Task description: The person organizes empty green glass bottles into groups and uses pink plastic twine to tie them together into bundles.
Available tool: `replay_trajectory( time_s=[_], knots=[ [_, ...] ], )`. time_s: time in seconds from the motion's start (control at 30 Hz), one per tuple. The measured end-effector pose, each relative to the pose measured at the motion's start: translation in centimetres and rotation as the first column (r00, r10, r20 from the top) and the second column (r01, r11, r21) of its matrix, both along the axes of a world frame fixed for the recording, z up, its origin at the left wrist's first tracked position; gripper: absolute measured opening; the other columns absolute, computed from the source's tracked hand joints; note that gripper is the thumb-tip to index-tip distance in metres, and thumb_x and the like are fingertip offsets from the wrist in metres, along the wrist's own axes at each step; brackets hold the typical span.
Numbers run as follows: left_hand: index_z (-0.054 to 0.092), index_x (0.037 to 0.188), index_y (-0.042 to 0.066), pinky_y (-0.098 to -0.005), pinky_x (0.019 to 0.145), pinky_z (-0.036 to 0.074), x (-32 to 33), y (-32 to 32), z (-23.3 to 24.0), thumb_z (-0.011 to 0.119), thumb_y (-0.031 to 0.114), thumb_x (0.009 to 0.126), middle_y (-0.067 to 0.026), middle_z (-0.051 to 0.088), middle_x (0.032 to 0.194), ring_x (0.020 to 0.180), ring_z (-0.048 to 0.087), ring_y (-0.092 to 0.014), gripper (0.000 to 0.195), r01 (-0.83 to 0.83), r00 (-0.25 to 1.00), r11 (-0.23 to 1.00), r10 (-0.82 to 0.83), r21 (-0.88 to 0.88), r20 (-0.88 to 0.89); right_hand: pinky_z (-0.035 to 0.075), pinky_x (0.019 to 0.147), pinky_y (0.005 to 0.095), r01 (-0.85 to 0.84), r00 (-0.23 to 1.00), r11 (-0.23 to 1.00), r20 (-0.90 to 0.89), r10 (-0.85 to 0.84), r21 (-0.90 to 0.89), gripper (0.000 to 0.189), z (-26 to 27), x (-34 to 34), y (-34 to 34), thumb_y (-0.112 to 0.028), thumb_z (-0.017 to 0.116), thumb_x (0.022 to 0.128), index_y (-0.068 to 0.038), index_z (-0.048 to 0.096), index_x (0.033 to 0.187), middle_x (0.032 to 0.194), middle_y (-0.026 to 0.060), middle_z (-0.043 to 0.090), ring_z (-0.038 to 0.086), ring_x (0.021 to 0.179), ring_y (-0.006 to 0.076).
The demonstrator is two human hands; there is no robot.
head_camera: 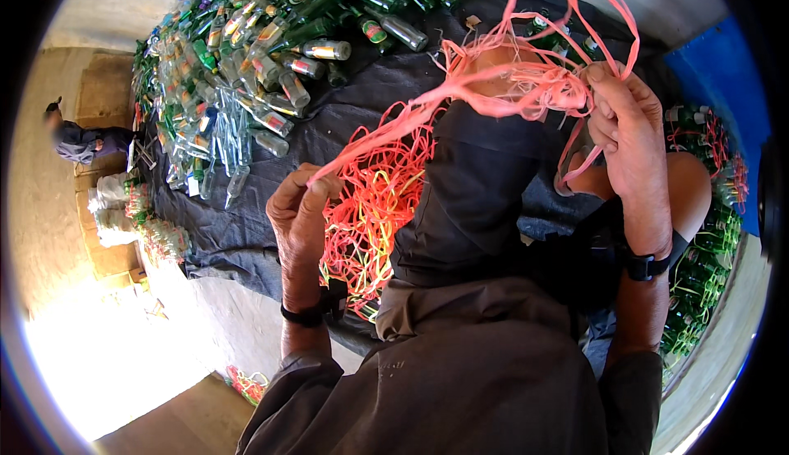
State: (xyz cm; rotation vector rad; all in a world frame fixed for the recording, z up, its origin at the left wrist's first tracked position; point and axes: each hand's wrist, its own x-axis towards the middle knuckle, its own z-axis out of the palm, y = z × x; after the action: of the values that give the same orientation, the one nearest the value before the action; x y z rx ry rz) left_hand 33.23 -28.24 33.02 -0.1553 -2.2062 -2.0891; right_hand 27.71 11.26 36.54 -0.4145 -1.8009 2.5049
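A tangled bundle of pink-red plastic twine [524, 82] stretches between my two hands, above my knee. My left hand [302, 208] pinches its drawn-out left end between thumb and fingers. At the upper right, my right hand [629, 116] grips the knotted end, with loose loops rising above and hanging below it. Beneath the stretched strands, beside my leg, lies a heap of red and yellow twine [376, 214]. My leg in dark shorts [481, 190] partly hides that heap.
A large pile of green and clear glass bottles [259, 60] covers the dark ground sheet [345, 103] ahead and left. Tied green bottles [703, 270] stand at right, near a blue panel [715, 79]. At far left is another person [86, 140]. Bundled clear bottles [117, 208] stand nearby.
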Motion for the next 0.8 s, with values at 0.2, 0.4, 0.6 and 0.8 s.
replay_trajectory(
  time_s=[0.2,0.4,0.6,0.8],
  knots=[
    [0.064,0.097,-0.001,-0.0387,0.089,0.053,-3.4,1.9,1.6,0.057,0.016,0.105,-0.0059,0.061,0.087,0.080,0.056,-0.014,0.021,-0.056,0.994,0.975,0.074,0.217,-0.075,0.020,0.042,0.0186,0.057,0.998,0.998,-0.040,-0.056,0.025,0.019,1.2,-0.3,1.8,-0.021,0.067,0.098,-0.003,0.073,0.100,0.064,-0.0093,0.043,0.030,0.047,-0.0017],
    [0.067,0.106,-0.003,-0.0402,0.091,0.057,-8.2,5.4,4.1,0.059,0.018,0.105,-0.0125,0.070,0.100,0.097,0.068,-0.020,0.023,0.002,0.984,0.945,0.056,0.328,-0.169,0.020,0.043,0.0188,0.143,0.977,0.989,-0.155,-0.148,-0.043,0.018,2.8,-0.6,5.6,-0.018,0.064,0.100,-0.001,0.072,0.102,0.069,-0.0075,0.044,0.030,0.048,-0.0005],
    [0.068,0.112,0.002,-0.0458,0.095,0.056,-12.1,9.7,5.4,0.056,0.016,0.106,-0.0167,0.070,0.111,0.100,0.070,-0.025,0.019,0.150,0.969,0.936,-0.075,0.319,-0.235,0.021,0.041,0.0186,0.249,0.961,0.968,-0.131,-0.245,0.013,0.025,3.7,0.4,9.8,-0.020,0.059,0.103,-0.001,0.068,0.117,0.068,-0.0075,0.041,0.029,0.048,-0.0005],
    [0.069,0.111,0.002,-0.0427,0.092,0.058,-12.5,13.2,5.5,0.058,0.016,0.105,-0.0157,0.071,0.108,0.097,0.071,-0.024,0.019,0.150,0.978,0.934,-0.092,0.324,-0.189,0.021,0.041,0.0185,0.214,0.977,0.942,-0.072,-0.202,0.258,0.025,3.6,2.8,11.2,-0.024,0.062,0.103,-0.004,0.072,0.114,0.064,-0.0095,0.039,0.029,0.048,-0.0017]
  ],
)
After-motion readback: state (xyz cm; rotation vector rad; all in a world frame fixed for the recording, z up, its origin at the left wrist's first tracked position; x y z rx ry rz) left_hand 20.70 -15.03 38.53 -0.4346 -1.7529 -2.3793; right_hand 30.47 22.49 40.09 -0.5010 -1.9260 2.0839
